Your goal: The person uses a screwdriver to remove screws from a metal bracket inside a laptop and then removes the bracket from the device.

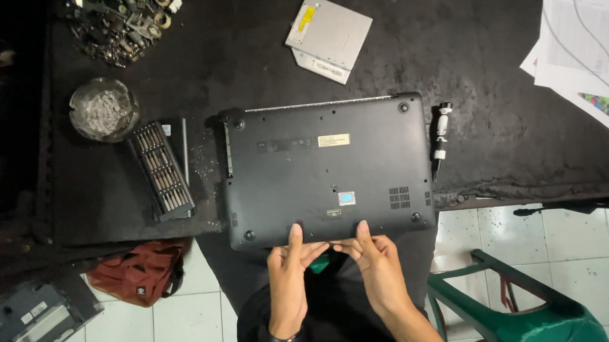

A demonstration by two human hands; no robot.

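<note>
At desk edge: our fingertips hide the laptop (pixel 326 170) rim.
Left hand (pixel 288 273): partly curled, pinching rim.
Right hand (pixel 379 266): likewise.

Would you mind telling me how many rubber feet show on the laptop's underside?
4. Feet on the laptop: far left, far right, near left, near right. None seem hidden by the left hand or right hand.
</note>
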